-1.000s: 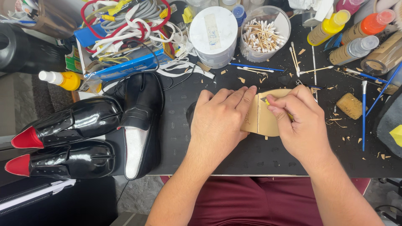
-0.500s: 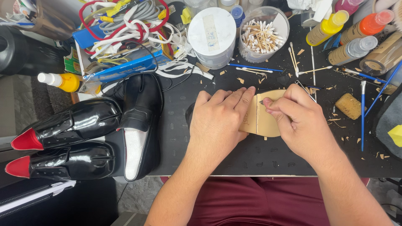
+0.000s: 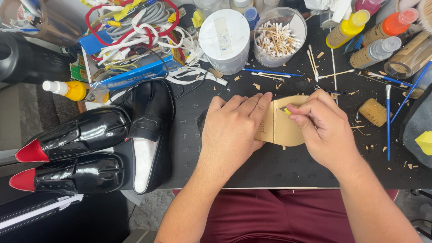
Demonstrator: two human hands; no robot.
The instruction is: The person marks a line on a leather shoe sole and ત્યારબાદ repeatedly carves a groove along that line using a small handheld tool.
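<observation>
A tan curved piece of leather or card [image 3: 281, 128] lies flat on the black cutting mat [image 3: 270, 166]. My left hand [image 3: 231, 132] presses down on its left part, fingers flat and together. My right hand [image 3: 321, 128] is closed around a small tool with a yellow tip [image 3: 286, 110], whose point touches the tan piece near its upper edge. Most of the tool is hidden inside my fist.
Black glossy shoes [image 3: 90, 148] with red toes sit at the mat's left. Behind are a white tub [image 3: 224, 40], a cup of cotton swabs [image 3: 278, 38], squeeze bottles [image 3: 360, 31], a tangle of cords [image 3: 130, 27], blue-handled brushes [image 3: 388, 121] and a tan sponge block [image 3: 372, 111].
My right hand has shifted slightly along the tan piece with the tool. My left hand stays pressed in place.
</observation>
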